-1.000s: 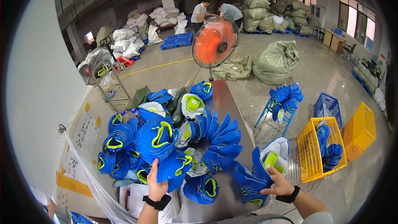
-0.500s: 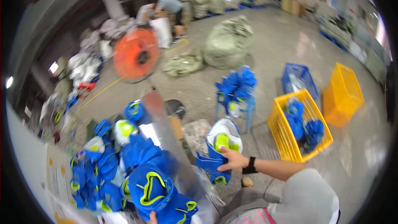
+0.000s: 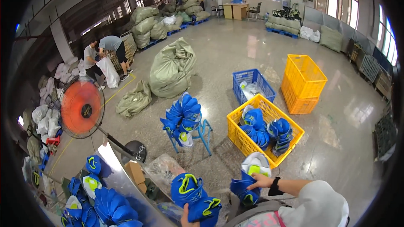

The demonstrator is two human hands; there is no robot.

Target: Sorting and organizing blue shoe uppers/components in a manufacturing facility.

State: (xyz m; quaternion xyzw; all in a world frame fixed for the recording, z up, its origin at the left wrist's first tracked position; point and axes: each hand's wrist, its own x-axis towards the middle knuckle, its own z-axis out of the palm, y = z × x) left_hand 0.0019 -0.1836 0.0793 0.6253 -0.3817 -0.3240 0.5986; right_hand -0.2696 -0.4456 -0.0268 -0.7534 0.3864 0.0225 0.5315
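My left hand [image 3: 186, 217], low in the picture, is closed on a bundle of blue shoe uppers [image 3: 186, 191] with lime-green collars. To its right, my right hand [image 3: 261, 181], with a black band at the wrist, grips a second bunch of blue uppers [image 3: 240, 188], whose white and lime-green inner side shows. The two bundles are apart, both held over the floor beside the table. More blue uppers [image 3: 111, 206] lie fanned and heaped on the table [image 3: 128, 187] at lower left. The fingers of my left hand are mostly hidden under its bundle.
Ahead, a blue stool [image 3: 206, 136] bears a fan of uppers. A yellow crate [image 3: 269, 107] holds more, with a blue crate [image 3: 261, 80] and stacked yellow crates [image 3: 303, 82] behind. An orange fan [image 3: 82, 109] stands left, near green sacks [image 3: 172, 69]. Two people bend over a white sack [image 3: 108, 72].
My view has swung to the right. The left-hand bundle has moved from over the table pile to beside the table, closer to the right-hand bundle. Both hands keep their hold.
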